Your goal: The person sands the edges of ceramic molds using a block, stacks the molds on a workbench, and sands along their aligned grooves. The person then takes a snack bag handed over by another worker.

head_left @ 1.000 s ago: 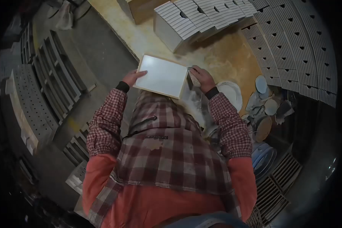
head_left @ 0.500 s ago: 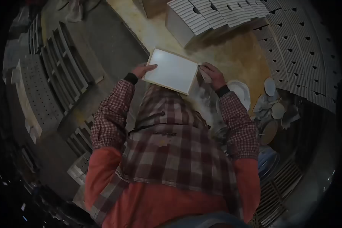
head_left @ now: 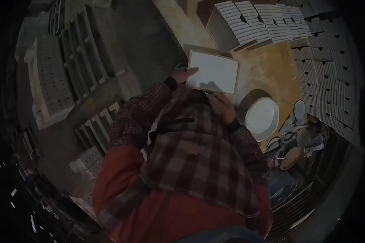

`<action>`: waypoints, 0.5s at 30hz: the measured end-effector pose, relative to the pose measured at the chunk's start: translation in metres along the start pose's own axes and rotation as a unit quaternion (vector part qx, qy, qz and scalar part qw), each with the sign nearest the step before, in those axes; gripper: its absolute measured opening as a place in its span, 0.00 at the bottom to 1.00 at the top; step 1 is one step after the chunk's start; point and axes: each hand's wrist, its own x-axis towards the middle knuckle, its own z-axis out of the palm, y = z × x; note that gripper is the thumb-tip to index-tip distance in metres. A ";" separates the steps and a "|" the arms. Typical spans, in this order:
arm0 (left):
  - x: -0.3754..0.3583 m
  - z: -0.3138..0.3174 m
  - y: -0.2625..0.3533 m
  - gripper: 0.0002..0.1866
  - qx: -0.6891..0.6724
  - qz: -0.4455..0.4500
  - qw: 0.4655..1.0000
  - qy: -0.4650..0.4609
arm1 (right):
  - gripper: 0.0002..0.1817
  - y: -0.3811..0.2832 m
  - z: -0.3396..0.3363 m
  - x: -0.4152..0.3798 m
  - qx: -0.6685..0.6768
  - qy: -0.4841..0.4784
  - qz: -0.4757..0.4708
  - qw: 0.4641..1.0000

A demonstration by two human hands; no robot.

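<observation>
A white rectangular panel (head_left: 215, 72) with a thin tan rim lies in front of me near the table's left edge. My left hand (head_left: 184, 75) grips its left side, the thumb flat on the white face and the other fingers hidden beneath. Just below the panel's near edge is my right hand (head_left: 223, 107), fingers drawn together and pointing at that edge. Its fingertips are dark and blurred, so whatever they hold cannot be made out. A shadow falls across the panel's near part. To the right of my right hand stands a round white basin (head_left: 262, 118).
Ribbed pale pieces with dark notches (head_left: 259, 22) stand stacked at the back, with more stacks (head_left: 324, 77) along the right. Cloths and round pads (head_left: 302, 135) clutter the right corner. Slatted racks (head_left: 83, 52) and a perforated block (head_left: 54, 77) stand left.
My right hand has moved from the panel's right edge to below its near edge. The panel sits farther right in view and is turned slightly. My left hand keeps its hold.
</observation>
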 end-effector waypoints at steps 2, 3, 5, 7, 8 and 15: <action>0.009 -0.004 -0.009 0.37 0.017 0.024 0.999 0.034 | 0.25 -0.012 0.018 0.011 -0.018 -0.013 -0.003 1.000; -0.001 0.010 0.004 0.35 -0.015 0.077 0.995 0.067 | 0.25 -0.007 0.020 0.016 -0.052 -0.015 -0.037 0.998; 0.011 0.002 -0.005 0.34 0.033 0.018 0.998 0.056 | 0.24 -0.008 0.027 0.027 -0.074 -0.063 -0.054 0.994; 0.003 0.004 0.005 0.34 0.044 0.014 0.996 0.070 | 0.21 -0.007 0.034 0.030 -0.112 -0.063 -0.079 0.989; -0.001 0.004 0.009 0.34 0.064 0.026 0.994 0.081 | 0.20 -0.006 0.036 0.032 -0.109 -0.079 -0.069 0.988; -0.024 0.005 0.039 0.35 -0.008 0.017 1.000 0.022 | 0.24 0.005 0.056 0.025 -0.304 -0.129 -0.141 0.933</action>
